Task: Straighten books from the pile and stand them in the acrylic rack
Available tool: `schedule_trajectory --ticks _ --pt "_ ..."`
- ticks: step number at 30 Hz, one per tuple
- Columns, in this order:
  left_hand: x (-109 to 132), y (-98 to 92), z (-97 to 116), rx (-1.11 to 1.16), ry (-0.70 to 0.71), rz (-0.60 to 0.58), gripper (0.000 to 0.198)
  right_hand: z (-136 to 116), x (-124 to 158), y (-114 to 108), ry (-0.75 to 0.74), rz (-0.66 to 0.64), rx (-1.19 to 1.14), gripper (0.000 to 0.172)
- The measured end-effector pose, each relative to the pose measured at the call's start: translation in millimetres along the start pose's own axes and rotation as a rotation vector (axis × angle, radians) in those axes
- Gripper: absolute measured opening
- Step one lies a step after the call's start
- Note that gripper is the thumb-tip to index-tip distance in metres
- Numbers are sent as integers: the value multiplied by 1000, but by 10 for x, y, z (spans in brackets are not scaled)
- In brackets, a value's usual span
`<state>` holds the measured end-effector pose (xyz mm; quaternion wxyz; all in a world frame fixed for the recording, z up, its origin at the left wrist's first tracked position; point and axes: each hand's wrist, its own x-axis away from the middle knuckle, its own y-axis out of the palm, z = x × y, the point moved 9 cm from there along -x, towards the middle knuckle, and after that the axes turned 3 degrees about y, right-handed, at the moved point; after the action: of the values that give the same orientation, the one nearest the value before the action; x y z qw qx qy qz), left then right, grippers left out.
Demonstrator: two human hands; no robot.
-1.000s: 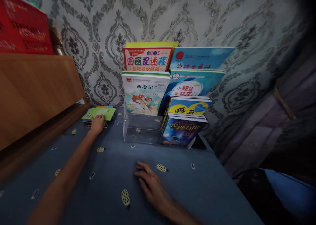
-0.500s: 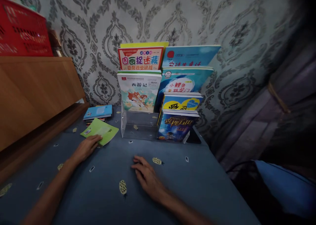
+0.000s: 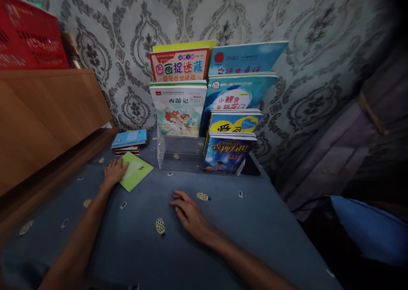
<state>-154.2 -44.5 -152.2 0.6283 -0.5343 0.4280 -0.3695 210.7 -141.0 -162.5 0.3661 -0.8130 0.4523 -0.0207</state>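
A thin green booklet (image 3: 137,176) lies on the table at the left. My left hand (image 3: 114,172) is at the booklet's left edge, fingers spread and stretched forward, the thumb side touching the cover. Just behind it is a short stack of small books (image 3: 130,138) with a light blue one on top. My right hand (image 3: 190,217) rests on the tablecloth with its fingers apart, holding nothing. Beyond both hands stands a clear acrylic book rack (image 3: 181,164). Its left side holds a white picture book (image 3: 180,111); a dark blue book (image 3: 225,154) is at the front right.
Further back in the rack are a red-bordered book (image 3: 179,65), a yellow and blue book (image 3: 234,121) and taller blue books (image 3: 247,58). A wooden cabinet (image 3: 51,120) with a red basket (image 3: 30,37) borders the left. Purple curtain (image 3: 347,150) hangs at the right.
My left hand has shifted from the booklet's front edge to its left edge. The green booklet has turned to a steeper angle. My right hand stays about where it was.
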Motion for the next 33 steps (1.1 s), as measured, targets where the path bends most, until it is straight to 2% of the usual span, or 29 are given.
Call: schedule_trajectory --ticks 3,8,15,19,25,29,33 --pt "14 75 22 -16 -1 -14 63 4 0 8 -16 7 5 29" --pt "141 86 23 -49 50 -43 63 33 -6 32 -31 15 12 29" --pt "467 67 198 -71 131 -25 58 -52 -46 -4 -65 31 -17 30" --pt "684 57 343 -58 183 -23 58 -90 -51 -81 -70 96 -30 34" --pt "1011 96 670 -25 282 -25 56 -237 -1 -169 -131 163 7 34" --pt "1227 142 998 8 396 -5 55 -350 43 -156 -224 175 69 33" --pt "1385 163 1338 86 526 14 56 -330 61 -113 -246 152 146 34"
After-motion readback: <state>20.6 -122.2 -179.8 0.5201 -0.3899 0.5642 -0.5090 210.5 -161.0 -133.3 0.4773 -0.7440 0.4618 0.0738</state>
